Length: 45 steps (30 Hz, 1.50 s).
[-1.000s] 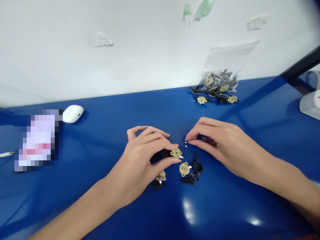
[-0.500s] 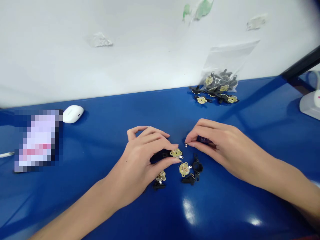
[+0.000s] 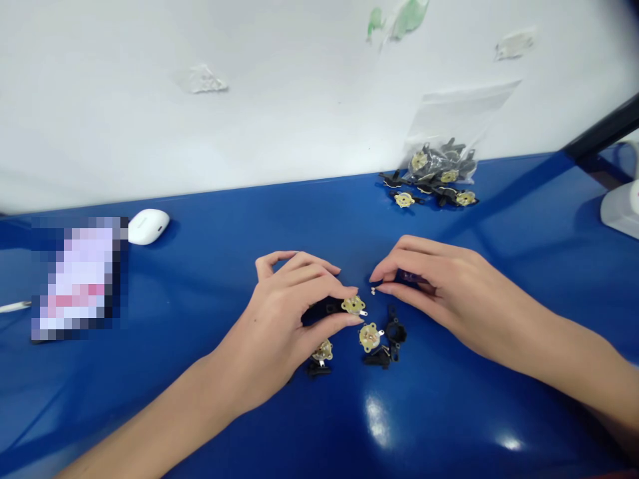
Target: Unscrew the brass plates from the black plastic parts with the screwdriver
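My left hand (image 3: pixel 284 313) pinches a black plastic part (image 3: pixel 319 309) between thumb and fingers, and its brass-coloured disc (image 3: pixel 353 305) with a small metal tab sticks out past the fingertips. My right hand (image 3: pixel 429 283) is pinching a tiny metal bit (image 3: pixel 373 291) at its fingertips, with a dark item (image 3: pixel 409 276) partly hidden behind the fingers. Just below the hands lie two more brass discs (image 3: pixel 369 337) (image 3: pixel 322 350) on black parts, and a black plastic bracket (image 3: pixel 396 332) stands beside them.
Behind the hands, a plastic bag (image 3: pixel 439 163) of similar black-and-brass parts lies against the white wall (image 3: pixel 249 100), with several loose ones in front. On the blue table (image 3: pixel 224 253) are a white oval case (image 3: pixel 148 226), a pixelated item (image 3: pixel 77 279) and a white device (image 3: pixel 622 209).
My right fingertips have closed in on the tiny metal bit, and only one bit now shows there instead of two. The left hand has hardly moved.
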### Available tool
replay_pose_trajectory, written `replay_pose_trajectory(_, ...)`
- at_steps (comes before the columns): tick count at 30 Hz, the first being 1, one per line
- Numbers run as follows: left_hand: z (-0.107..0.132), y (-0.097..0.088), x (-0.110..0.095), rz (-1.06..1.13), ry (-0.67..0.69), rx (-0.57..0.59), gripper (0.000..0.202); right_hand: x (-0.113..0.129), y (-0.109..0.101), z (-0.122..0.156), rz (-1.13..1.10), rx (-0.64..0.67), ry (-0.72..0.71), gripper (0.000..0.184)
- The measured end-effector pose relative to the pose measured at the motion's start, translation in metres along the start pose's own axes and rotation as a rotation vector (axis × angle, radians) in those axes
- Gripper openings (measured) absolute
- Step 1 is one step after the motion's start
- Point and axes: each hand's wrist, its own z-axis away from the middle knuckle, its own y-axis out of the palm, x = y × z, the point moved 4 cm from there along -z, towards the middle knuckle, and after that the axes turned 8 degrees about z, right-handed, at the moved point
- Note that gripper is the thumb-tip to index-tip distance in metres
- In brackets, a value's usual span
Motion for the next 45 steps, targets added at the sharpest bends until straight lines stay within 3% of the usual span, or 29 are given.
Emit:
replay_pose_trajectory(10,0.0,0.001,0.0,-0.001,0.013,-0.013,0.017,0.015,-0.011,0.002,-0.061,-0.09,0.002,0.01)
replay_pose_trajectory(15,0.001,0.001,0.0,-0.006,0.026,-0.021,0.017,0.022,-0.009,0.002,-0.127,-0.053,-0.103,0.007)
replay_pose_trajectory(21,0.003,0.001,0.0,-0.013,0.027,-0.02,0.019,0.022,-0.004,0.005,-0.046,-0.035,-0.177,0.013)
replay_pose_trajectory(32,0.001,0.0,-0.003,-0.033,0.066,-0.063,0.021,0.023,-0.002,0.005,-0.177,0.039,-0.064,0.018)
replay_pose_trajectory(45,0.002,-0.005,-0.009,-0.079,0.086,-0.149,0.023,0.023,-0.002,0.005,-0.327,0.004,0.14,0.017)
